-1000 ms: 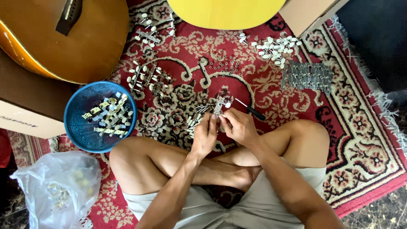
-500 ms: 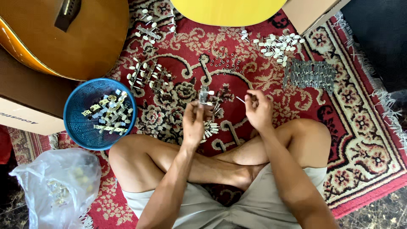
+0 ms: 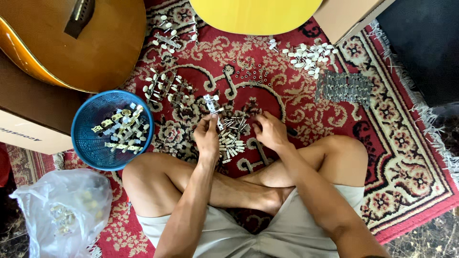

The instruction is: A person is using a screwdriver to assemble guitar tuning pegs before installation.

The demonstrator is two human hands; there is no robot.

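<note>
I sit cross-legged on a red patterned carpet [image 3: 397, 157]. My left hand [image 3: 206, 137] grips a metal guitar tuner strip [image 3: 213, 106] with white knobs, held upright just above the carpet. My right hand [image 3: 270, 131] is down on the carpet with its fingers curled at the edge of a pile of small metal tuner parts [image 3: 232, 138] that lies between both hands. The dark handle of a screwdriver [image 3: 291, 130] sticks out from under the right hand's far side.
A blue basket [image 3: 86, 124] of tuner pieces sits at my left knee, with a plastic bag [image 3: 52, 215] of parts below it. More tuner strips [image 3: 167, 86], white knobs [image 3: 306, 55] and stacked metal plates [image 3: 344, 87] lie farther out. A brown guitar [image 3: 95, 52], yellow guitar body [image 3: 256, 14] and cardboard boxes [image 3: 28, 136] border the carpet.
Both hands have dropped from in front of me toward the carpet. The right hand came down onto the parts pile while the left kept hold of the tuner strip.
</note>
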